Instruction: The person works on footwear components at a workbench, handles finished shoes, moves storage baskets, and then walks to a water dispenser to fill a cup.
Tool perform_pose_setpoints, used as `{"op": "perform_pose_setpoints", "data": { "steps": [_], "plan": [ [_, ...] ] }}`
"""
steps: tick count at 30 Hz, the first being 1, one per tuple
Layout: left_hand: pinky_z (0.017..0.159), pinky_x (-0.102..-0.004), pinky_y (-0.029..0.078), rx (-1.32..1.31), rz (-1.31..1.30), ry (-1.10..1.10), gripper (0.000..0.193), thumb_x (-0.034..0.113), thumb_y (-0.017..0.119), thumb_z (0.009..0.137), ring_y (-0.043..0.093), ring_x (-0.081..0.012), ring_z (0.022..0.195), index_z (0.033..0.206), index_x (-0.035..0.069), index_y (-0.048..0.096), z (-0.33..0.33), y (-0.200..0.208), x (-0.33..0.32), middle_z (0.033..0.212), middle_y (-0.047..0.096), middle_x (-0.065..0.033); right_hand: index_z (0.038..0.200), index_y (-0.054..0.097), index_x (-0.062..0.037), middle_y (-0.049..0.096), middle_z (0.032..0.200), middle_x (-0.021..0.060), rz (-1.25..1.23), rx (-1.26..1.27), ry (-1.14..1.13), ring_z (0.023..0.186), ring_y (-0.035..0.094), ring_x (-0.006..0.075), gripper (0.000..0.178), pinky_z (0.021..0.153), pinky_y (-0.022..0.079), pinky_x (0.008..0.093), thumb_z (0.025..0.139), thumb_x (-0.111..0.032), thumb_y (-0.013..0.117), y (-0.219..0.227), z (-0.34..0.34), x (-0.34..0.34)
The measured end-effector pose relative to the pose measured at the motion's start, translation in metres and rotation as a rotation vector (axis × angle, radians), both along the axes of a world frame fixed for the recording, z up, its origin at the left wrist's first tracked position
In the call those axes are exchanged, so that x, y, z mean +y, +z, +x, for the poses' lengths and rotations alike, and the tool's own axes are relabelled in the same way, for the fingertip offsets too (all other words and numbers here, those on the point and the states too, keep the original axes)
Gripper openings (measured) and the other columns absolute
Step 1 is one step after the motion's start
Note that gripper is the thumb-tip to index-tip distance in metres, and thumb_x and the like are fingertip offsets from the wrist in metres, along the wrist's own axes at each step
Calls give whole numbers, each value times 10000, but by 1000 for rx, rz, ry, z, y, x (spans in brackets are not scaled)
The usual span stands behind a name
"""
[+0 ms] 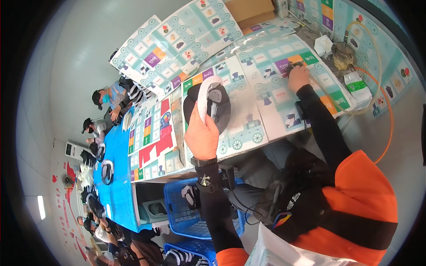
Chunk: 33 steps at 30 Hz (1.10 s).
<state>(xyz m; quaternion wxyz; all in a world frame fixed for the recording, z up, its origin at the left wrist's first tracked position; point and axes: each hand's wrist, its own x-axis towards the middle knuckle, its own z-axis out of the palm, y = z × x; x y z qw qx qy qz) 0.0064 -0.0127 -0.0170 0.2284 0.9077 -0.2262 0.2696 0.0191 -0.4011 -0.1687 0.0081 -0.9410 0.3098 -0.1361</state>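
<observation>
White-banded black item (pixel 218 98) in left hand (pixel 203 138), dark object (pixel 289 69) in right hand (pixel 300 80)

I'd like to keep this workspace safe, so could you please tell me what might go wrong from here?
The black piece, held by its white band in the left hand, might tilt or slip. The orange hose, hanging in a loop at the right, could perhaps catch a passing arm.
</observation>
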Motion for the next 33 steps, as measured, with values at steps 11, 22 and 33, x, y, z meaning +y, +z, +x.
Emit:
{"op": "perform_pose_setpoints", "data": {
  "steps": [11,22,33],
  "plan": [
    [802,-483,539,104,16,-120,328,264,635,971,678,-463,928,1204,41,701,6,31,-24,992,721,-252,1004,710,22,715,822,80,1449,11,700,770,697,204,222,540,570,339,829,-99,646,79,-58,141],
    [749,-519,537,89,47,-54,308,186,618,929,681,-446,859,1215,91,684,3,27,-17,940,716,-227,960,712,42,660,697,187,1096,-49,611,597,675,279,236,610,507,401,801,-115,634,66,-48,166],
    [756,-457,557,141,12,-46,297,203,675,949,707,-427,860,1185,25,701,-7,21,-13,920,726,-247,889,690,28,661,852,288,937,-255,681,855,626,505,192,712,484,517,819,-130,606,73,-45,165]
  ]
}}
